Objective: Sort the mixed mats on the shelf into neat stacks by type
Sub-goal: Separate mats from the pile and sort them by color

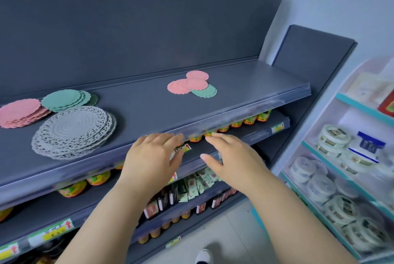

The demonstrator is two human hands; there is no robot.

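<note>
Near the front edge of the dark grey metal shelf (138, 112), you are holding your left hand (153, 154) and right hand (232, 158) flat, spread and empty, likely reaching for the mixed pile of small pink and green round mats (190, 85) lying farther back, well apart from the neat stacks (72, 131).

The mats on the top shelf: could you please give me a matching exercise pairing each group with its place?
1. grey lace stack
2. pink stack
3. green stack
4. loose pink-and-green cluster

A. leftmost on the shelf
B. alone toward the right
C. nearest the front edge
D. behind the grey lace stack, right of the pink stack

Pairs: 1-C, 2-A, 3-D, 4-B.
</note>
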